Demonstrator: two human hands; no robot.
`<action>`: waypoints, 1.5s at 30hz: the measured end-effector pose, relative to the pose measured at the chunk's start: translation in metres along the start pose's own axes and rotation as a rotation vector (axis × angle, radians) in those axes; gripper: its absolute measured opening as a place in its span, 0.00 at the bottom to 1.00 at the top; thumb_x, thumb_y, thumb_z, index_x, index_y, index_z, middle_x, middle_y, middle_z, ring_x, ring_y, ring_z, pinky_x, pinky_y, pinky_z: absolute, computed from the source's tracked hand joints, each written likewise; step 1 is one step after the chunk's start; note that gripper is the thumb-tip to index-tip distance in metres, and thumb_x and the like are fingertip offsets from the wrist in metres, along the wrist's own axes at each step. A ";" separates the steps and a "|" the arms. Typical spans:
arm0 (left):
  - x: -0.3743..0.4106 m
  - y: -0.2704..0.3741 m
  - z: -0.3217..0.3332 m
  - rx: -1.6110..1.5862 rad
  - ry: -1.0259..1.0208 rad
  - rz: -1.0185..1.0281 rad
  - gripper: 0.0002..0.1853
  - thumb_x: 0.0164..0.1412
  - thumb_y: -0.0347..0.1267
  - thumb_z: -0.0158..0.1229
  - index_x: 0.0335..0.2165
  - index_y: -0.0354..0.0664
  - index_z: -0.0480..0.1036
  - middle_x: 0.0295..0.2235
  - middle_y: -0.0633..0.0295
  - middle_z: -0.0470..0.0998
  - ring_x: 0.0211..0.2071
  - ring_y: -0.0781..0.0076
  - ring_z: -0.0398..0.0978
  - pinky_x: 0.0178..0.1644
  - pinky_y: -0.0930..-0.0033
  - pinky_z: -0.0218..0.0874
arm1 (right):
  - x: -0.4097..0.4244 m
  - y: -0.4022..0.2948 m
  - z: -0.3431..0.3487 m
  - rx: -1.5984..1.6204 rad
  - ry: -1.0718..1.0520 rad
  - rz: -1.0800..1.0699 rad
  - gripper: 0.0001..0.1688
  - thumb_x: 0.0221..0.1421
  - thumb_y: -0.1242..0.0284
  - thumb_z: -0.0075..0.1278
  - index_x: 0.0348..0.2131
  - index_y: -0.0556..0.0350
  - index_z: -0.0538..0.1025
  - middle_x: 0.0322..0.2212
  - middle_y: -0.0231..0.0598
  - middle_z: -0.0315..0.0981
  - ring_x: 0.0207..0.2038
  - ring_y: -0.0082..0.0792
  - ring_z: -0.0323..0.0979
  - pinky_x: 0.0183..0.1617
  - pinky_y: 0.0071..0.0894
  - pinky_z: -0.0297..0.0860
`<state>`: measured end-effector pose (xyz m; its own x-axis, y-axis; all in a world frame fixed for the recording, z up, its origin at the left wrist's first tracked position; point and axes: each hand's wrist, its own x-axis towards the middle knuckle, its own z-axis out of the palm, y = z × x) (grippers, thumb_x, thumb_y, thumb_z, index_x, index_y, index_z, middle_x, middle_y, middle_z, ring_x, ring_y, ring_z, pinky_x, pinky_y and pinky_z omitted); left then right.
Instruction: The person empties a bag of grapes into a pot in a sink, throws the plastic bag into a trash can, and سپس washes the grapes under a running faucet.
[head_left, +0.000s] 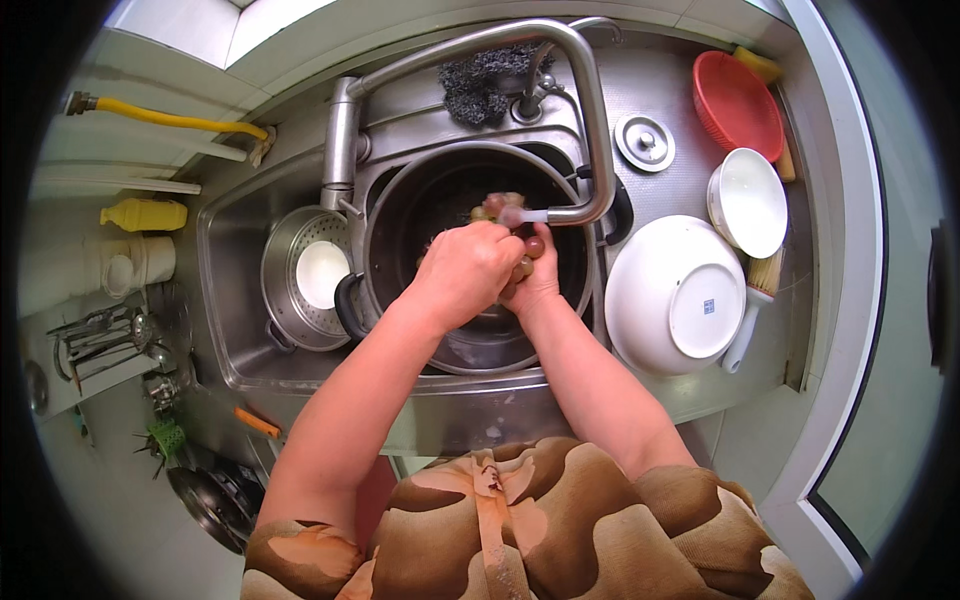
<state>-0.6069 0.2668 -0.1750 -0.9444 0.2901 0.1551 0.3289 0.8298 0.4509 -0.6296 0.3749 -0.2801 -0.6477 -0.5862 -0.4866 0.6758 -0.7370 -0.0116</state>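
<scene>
A large metal pot (480, 360) with black handles sits in the sink. Over it, both my hands are at a bunch of reddish-green grapes (527, 266). My right hand (541, 274) is under the grapes, its palm partly hidden and its fingers around their right side. From above, my left hand (472, 266) bends over the bunch, its fingertips hidden, so its grip cannot be made out. The spout of the steel faucet (577, 215) points at the grapes, and water comes from its end onto them.
Left in the sink is a steel strainer pot (281, 285) holding a white bowl (322, 274). On the right counter are an upturned white bowl (637, 300), a smaller bowl (750, 202), a red basket (739, 105), a metal lid (645, 143) and a brush (742, 337). Dark scrubbers (480, 82) lie behind.
</scene>
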 end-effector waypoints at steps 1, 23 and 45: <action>-0.003 0.000 -0.001 0.003 0.014 -0.009 0.05 0.41 0.27 0.58 0.18 0.42 0.68 0.19 0.62 0.70 0.25 0.62 0.71 0.26 0.64 0.65 | 0.003 0.001 -0.002 -0.012 -0.010 -0.001 0.28 0.57 0.56 0.32 0.48 0.53 0.69 0.45 0.41 0.70 0.48 0.40 0.68 0.54 0.36 0.64; -0.032 -0.005 -0.017 0.039 0.036 -0.077 0.06 0.42 0.23 0.57 0.19 0.41 0.66 0.21 0.61 0.68 0.27 0.60 0.68 0.29 0.62 0.63 | 0.011 0.002 -0.010 -0.029 0.387 -0.069 0.35 0.50 0.36 0.34 0.36 0.44 0.71 0.30 0.29 0.71 0.29 0.32 0.65 0.25 0.33 0.63; 0.012 -0.018 -0.003 -0.010 0.341 -0.138 0.06 0.40 0.23 0.56 0.21 0.41 0.67 0.21 0.60 0.70 0.26 0.59 0.70 0.29 0.62 0.64 | 0.021 0.002 0.001 0.110 0.227 -0.139 0.23 0.53 0.54 0.38 0.41 0.47 0.72 0.41 0.39 0.70 0.45 0.38 0.68 0.49 0.41 0.67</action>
<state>-0.6244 0.2543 -0.1788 -0.9269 -0.0010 0.3753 0.1998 0.8451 0.4959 -0.6417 0.3608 -0.2892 -0.6279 -0.3955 -0.6703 0.5357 -0.8444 -0.0036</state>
